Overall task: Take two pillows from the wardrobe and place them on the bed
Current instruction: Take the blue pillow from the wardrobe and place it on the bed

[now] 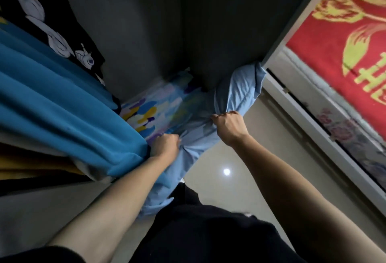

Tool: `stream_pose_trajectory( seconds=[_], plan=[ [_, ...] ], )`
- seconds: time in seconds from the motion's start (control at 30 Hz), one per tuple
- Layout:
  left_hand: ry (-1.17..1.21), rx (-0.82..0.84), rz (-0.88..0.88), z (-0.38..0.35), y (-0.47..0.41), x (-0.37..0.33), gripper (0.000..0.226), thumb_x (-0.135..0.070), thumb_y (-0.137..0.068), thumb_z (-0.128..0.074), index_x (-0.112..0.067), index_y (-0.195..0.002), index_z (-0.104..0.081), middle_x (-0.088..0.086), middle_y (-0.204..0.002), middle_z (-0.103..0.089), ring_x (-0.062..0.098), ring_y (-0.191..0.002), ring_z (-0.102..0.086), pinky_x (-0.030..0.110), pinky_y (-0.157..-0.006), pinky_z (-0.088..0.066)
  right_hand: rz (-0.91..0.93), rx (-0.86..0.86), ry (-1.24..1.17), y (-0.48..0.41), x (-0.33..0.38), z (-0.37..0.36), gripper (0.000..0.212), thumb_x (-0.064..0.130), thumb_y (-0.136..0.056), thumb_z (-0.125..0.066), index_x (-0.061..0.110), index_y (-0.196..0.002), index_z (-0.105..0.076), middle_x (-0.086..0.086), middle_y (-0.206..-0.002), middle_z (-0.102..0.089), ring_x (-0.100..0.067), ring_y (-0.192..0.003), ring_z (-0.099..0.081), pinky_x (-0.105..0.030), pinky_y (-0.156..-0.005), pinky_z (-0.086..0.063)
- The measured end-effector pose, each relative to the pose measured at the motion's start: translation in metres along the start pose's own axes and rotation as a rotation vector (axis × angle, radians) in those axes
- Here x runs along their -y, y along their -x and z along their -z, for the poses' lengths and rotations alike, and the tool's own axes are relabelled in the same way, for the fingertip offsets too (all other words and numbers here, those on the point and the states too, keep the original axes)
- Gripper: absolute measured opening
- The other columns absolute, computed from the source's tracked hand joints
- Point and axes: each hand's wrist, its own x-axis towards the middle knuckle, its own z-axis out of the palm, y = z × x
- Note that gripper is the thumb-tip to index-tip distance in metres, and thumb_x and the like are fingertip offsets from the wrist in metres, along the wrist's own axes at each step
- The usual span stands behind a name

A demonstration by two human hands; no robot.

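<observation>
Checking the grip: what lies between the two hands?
In the head view, only bunched fabric of the light blue pillow spans the gap between the left hand and right hand; both clutch it.

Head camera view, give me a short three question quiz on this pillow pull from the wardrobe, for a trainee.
1. True or false: both hands grip the light blue pillow.
2. What lies under the light blue pillow in the wardrobe?
A. a pillow with a colourful blotch print
B. a cardboard box
C. a pair of shoes
3. Fill in: the fabric hanging beside the left hand is ____ in colour.

Key
1. True: the left hand and the right hand each clutch its cover.
2. A: the patterned pillow.
3. Teal blue: the teal cloth.
</observation>
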Motion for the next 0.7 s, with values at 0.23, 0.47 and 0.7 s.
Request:
stream_pose_trajectory(
  seconds=[0.23,0.47,0.7],
  plan=[
    [-0.101,0.011,0.024,-0.008,0.074,-0.096,0.033,-0.035,-0.1,-0.041,-0.016,-0.109,-0.066,0.012,-0.109,-0.069,0.032,-0.102,-0.065,0.037,-0.081,-0.051,0.026,-0.029,-0.007,0.093,-0.055,0.004,0.034,0.011,-0.086,-0.047,0.022,-0.113,-0.065,-0.006,-0.09,-0.073,-0.03,-0.087,-0.068,-0.031,-0.071,-0.034],
    [-0.049,-0.014,0.061,-0.033,0.135,-0.206,0.029,-0.034,-0.096,-0.045,-0.017,-0.103,-0.068,0.013,-0.102,-0.071,0.035,-0.096,-0.067,0.037,-0.076,-0.052,0.073,-0.035,-0.055,0.198,-0.13,-0.006,0.038,0.011,-0.086,-0.047,0.023,-0.118,-0.063,-0.006,-0.094,-0.073,-0.03,-0.093,-0.068,-0.033,-0.081,-0.044],
    [-0.046,-0.166,0.031,0.007,0.145,-0.258,0.017,-0.023,-0.09,-0.053,-0.014,-0.088,-0.068,0.012,-0.089,-0.072,0.035,-0.085,-0.067,0.036,-0.064,-0.048,0.039,-0.098,-0.162,0.213,-0.178,0.014,0.036,0.008,-0.083,-0.052,0.024,-0.112,-0.064,-0.003,-0.099,-0.072,-0.028,-0.097,-0.066,-0.034,-0.081,-0.046]
  ],
)
